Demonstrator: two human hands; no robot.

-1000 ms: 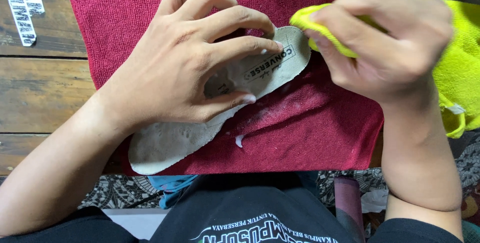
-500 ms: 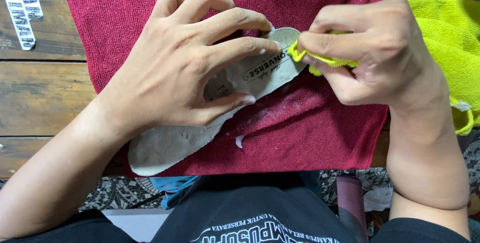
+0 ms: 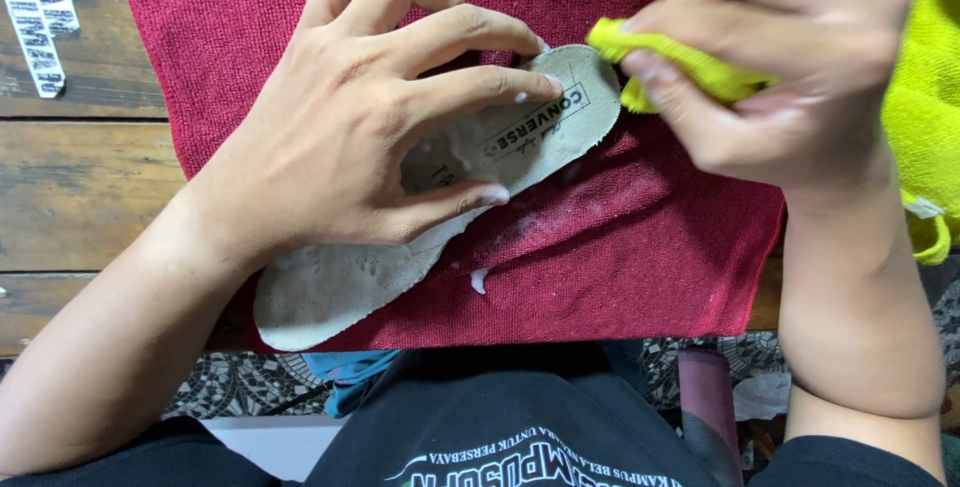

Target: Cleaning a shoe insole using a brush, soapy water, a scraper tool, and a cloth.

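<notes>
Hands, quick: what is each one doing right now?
Left hand: open, fingers spread, pressing the insole onto the red towel.
Right hand: closed, pinching the yellow cloth at the insole's end.

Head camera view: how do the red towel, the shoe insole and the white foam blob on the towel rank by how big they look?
1. Red towel, largest, spread beneath everything.
2. Shoe insole, mid-sized, partly covered by the left hand.
3. White foam blob, by far the smallest.
None of these look close enough in size to be unsure.
</notes>
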